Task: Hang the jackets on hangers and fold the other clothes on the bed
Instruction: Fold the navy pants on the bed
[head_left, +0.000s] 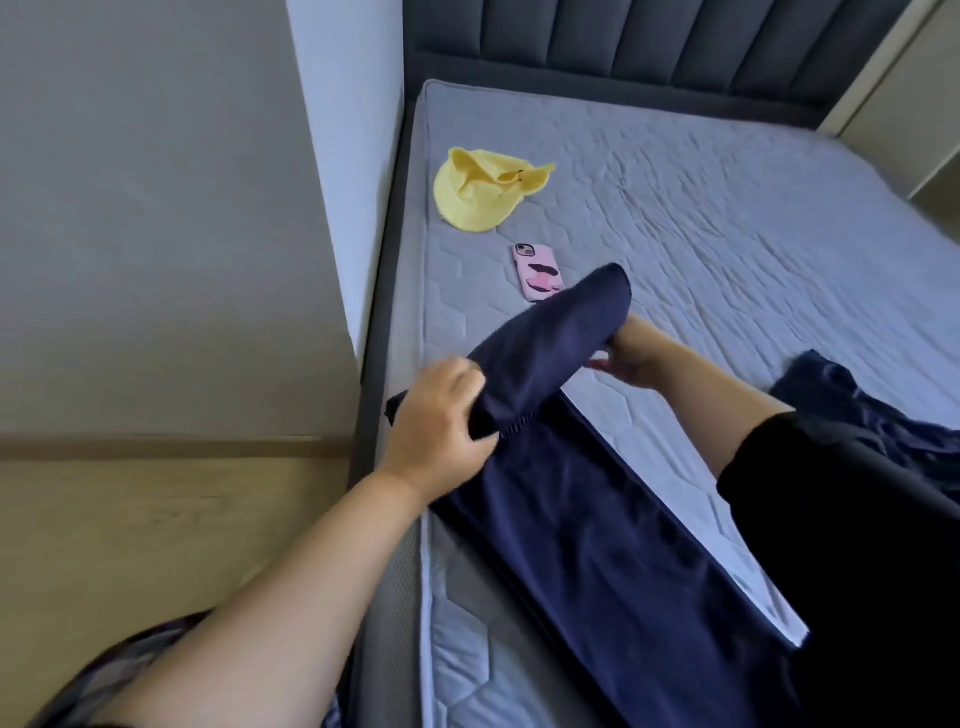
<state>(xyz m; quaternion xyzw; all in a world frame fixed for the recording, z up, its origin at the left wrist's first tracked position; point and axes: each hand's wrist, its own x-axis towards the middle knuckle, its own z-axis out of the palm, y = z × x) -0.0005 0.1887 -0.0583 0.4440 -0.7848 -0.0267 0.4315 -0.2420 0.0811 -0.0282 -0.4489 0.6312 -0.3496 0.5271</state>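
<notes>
Gripping the navy trousers (597, 530) laid along the bed's (727, 218) near edge, the left hand (441, 415) clenches one side of the lifted end while the right hand (636, 353) holds the other.

1. A home bedroom is shown: a bare quilted mattress (727, 218) is set in a dark frame with a padded, channelled headboard (649, 41).
2. Plain walls (156, 208) and wood-look flooring (156, 519) are seen alongside the mattress's left edge.
3. Personal items (a pink-cased phone (537, 272), loose clothes) are laid on it.
</notes>
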